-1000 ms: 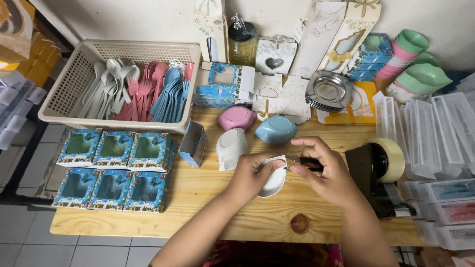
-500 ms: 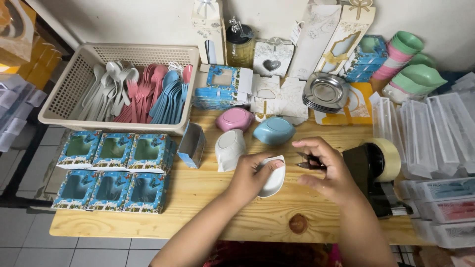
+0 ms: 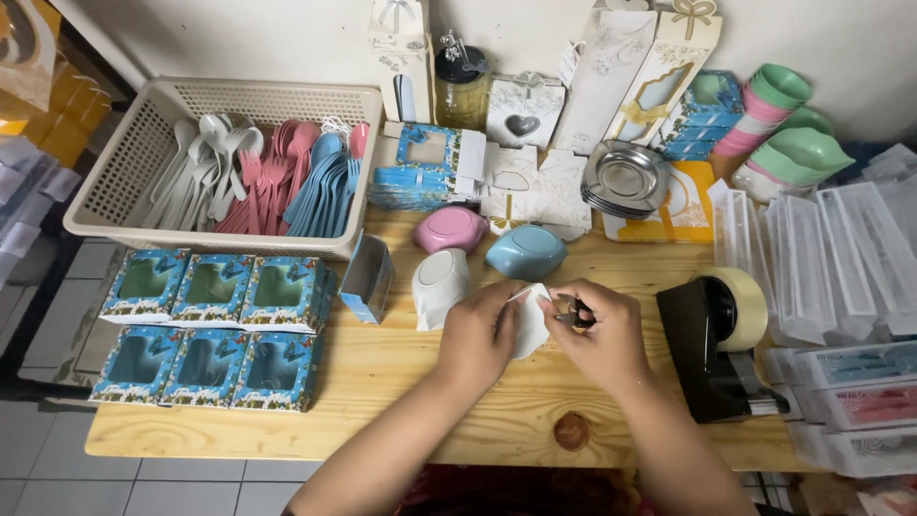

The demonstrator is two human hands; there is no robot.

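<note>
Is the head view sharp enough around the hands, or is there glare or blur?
Head view: even, soft lighting; the left hand and right hand are sharp, holding a white dish. Mild glare only on the stacked metal plates. The small dark item in the right hand is too small to identify. Frame edges bow slightly.

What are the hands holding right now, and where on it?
Left hand grips a small white dish by its left edge. Right hand pinches a small dark item at the dish's upper rim; what it is cannot be told.
</note>
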